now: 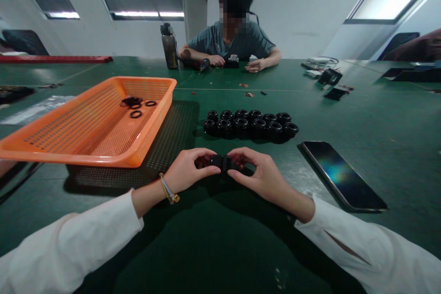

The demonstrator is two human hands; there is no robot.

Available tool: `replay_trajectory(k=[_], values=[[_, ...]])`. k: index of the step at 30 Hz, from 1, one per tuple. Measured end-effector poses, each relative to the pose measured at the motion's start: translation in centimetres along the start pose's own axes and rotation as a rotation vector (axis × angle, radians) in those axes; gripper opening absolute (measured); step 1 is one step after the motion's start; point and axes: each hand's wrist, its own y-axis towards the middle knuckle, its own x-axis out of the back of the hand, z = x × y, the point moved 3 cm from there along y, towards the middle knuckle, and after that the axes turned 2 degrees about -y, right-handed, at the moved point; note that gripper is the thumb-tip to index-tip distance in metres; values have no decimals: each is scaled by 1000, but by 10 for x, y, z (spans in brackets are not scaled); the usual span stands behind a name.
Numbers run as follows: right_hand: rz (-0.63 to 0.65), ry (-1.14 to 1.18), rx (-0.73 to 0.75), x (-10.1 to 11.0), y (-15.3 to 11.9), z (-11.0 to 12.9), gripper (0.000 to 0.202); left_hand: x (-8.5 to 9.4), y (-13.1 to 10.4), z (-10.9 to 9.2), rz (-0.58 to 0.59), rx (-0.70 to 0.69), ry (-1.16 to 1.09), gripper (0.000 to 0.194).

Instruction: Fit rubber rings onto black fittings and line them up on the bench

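Observation:
My left hand [193, 166] and my right hand [257, 168] meet over the table, pinching a small black cylindrical part [217, 161] between thumbs and fingers. The part lies on its side, with a wider ridge toward its right end. Both hands are closed on it, and the fingers hide its two ends. Just beyond my hands, two rows of black round parts with holes in their tops [258, 125] stand close together. Left of them, an orange perforated basket [138, 158] contains several black rings [136, 114].
A phone [339, 172] lies right of my hands on the green table [220, 248]. Across sits a person [234, 41] with both hands on the table, beside a dark water bottle [169, 47]. Small electronic parts [330, 77] lie at the back right.

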Motion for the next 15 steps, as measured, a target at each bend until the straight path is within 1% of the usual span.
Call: replay_trajectory(k=[8, 15], values=[[2, -3, -7, 0, 1, -1, 20, 0, 0, 0, 10, 7, 20, 27], [19, 41, -55, 0, 1, 0, 21, -1, 0, 0, 2, 9, 19, 27]])
